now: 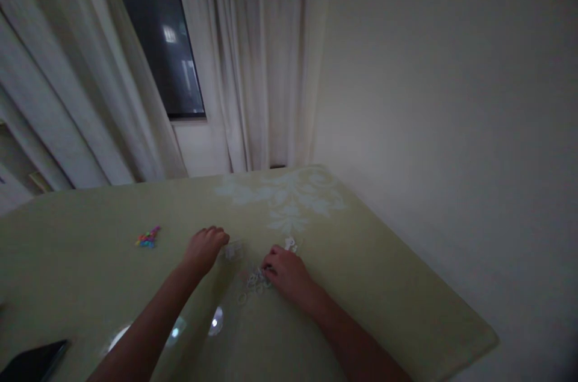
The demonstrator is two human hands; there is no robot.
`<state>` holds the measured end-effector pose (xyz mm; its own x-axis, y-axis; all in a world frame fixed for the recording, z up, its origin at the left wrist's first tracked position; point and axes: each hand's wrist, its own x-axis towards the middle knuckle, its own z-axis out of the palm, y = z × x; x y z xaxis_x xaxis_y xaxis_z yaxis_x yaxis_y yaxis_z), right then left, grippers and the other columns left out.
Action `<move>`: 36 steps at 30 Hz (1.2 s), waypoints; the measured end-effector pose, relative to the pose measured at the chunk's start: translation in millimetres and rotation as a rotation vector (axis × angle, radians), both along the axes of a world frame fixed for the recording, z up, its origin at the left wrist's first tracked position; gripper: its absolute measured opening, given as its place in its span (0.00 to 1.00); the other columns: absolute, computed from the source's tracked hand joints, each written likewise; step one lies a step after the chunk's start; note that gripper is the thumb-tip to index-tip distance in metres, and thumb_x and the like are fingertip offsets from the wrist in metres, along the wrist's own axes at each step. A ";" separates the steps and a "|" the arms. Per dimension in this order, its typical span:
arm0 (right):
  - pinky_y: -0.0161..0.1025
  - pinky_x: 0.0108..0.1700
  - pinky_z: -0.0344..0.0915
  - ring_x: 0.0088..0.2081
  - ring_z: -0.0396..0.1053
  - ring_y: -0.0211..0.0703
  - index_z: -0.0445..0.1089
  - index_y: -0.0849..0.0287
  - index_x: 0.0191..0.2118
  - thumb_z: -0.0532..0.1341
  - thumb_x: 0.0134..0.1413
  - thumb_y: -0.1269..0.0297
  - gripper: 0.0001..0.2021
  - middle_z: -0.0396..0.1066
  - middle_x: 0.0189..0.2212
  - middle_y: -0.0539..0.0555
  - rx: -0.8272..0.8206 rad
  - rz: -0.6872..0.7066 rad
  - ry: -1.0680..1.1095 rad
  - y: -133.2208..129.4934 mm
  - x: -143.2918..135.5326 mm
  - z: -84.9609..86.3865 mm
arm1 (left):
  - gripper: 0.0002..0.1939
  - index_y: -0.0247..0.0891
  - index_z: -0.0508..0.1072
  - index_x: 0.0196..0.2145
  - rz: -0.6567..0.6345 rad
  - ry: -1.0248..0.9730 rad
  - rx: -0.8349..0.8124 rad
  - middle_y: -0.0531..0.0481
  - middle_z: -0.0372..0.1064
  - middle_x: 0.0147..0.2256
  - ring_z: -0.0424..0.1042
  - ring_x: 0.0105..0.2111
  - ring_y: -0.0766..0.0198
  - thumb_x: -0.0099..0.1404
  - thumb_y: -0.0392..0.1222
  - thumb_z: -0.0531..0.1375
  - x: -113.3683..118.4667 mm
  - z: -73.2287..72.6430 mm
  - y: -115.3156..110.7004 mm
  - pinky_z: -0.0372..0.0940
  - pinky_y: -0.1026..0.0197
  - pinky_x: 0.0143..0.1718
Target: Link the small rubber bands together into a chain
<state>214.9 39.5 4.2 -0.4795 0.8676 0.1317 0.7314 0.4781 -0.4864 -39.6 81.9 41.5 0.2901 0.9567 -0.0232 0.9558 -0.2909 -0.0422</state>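
My left hand (208,248) is closed at the left edge of a small clear container (233,250), its fingertips against it. Several pale pieces seem to lie inside the container. My right hand (284,269) has its fingers curled down at a pile of small whitish rings (255,281); what lies under its fingertips is too small to make out. Just behind that hand sit a few white pieces (290,243).
Farther left on the pale green table (370,286) is a little heap of multicoloured pieces (148,237). A dark flat object (34,363) rests at the near left. Curtains (266,57), a window (156,27) and a wall (442,105) bound the table.
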 end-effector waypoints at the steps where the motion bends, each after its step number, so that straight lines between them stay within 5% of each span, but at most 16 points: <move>1: 0.34 0.39 0.62 0.39 0.73 0.40 0.81 0.55 0.41 0.64 0.64 0.69 0.07 0.75 0.40 0.54 0.002 0.002 -0.005 0.0 0.2 -0.5 | 0.13 0.39 0.79 0.38 -0.003 0.001 0.003 0.40 0.77 0.43 0.74 0.48 0.52 0.67 0.27 0.56 -0.4 -0.4 -0.4 0.63 0.55 0.49; 9: 0.34 0.40 0.63 0.39 0.74 0.42 0.81 0.57 0.40 0.65 0.62 0.69 0.05 0.76 0.40 0.54 -0.015 -0.001 -0.002 1.8 1.0 1.1 | 0.10 0.40 0.76 0.37 0.023 0.007 0.013 0.41 0.77 0.40 0.75 0.45 0.52 0.70 0.32 0.56 -1.3 -2.5 -0.1 0.63 0.55 0.45; 15: 0.35 0.41 0.64 0.39 0.74 0.42 0.81 0.56 0.40 0.64 0.62 0.71 0.08 0.76 0.40 0.55 0.017 -0.053 0.006 9.5 11.4 5.8 | 0.15 0.40 0.78 0.36 0.043 -0.002 -0.004 0.40 0.77 0.41 0.76 0.45 0.52 0.66 0.26 0.54 -3.7 -0.3 0.6 0.64 0.56 0.45; 20: 0.35 0.39 0.64 0.39 0.74 0.42 0.81 0.55 0.40 0.65 0.61 0.70 0.06 0.75 0.41 0.54 -0.001 -0.062 -0.045 9.9 13.4 3.4 | 0.16 0.40 0.80 0.42 0.016 -0.139 0.048 0.41 0.78 0.45 0.74 0.49 0.52 0.68 0.28 0.54 12.4 5.3 -22.6 0.64 0.55 0.49; 27: 0.37 0.38 0.64 0.38 0.73 0.45 0.78 0.60 0.39 0.61 0.65 0.69 0.07 0.74 0.39 0.57 0.091 -0.091 -0.204 4.5 2.9 -3.4 | 0.10 0.42 0.80 0.36 0.108 -0.509 -0.159 0.47 0.79 0.37 0.77 0.38 0.58 0.69 0.38 0.58 38.5 -31.9 -75.7 0.64 0.61 0.40; 31: 0.38 0.37 0.63 0.37 0.71 0.46 0.75 0.62 0.39 0.60 0.64 0.69 0.06 0.72 0.39 0.59 0.148 -0.089 -0.244 5.0 2.4 -10.5 | 0.10 0.41 0.79 0.36 0.121 -0.564 -0.156 0.47 0.78 0.37 0.77 0.38 0.57 0.68 0.40 0.56 40.1 -44.1 -77.6 0.64 0.60 0.40; 36: 0.36 0.39 0.62 0.37 0.69 0.41 0.72 0.60 0.36 0.62 0.62 0.71 0.02 0.71 0.37 0.54 0.106 -0.119 -0.042 7.0 5.0 -8.5 | 0.10 0.39 0.75 0.36 0.087 -0.474 -0.164 0.45 0.76 0.38 0.76 0.40 0.56 0.69 0.37 0.54 45.1 -44.9 -77.7 0.63 0.59 0.41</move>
<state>219.8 46.5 -4.3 -0.3814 0.9007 0.2079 0.8042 0.4342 -0.4059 5.5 4.2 -3.4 0.2244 0.9726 -0.0598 0.8797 -0.1758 0.4418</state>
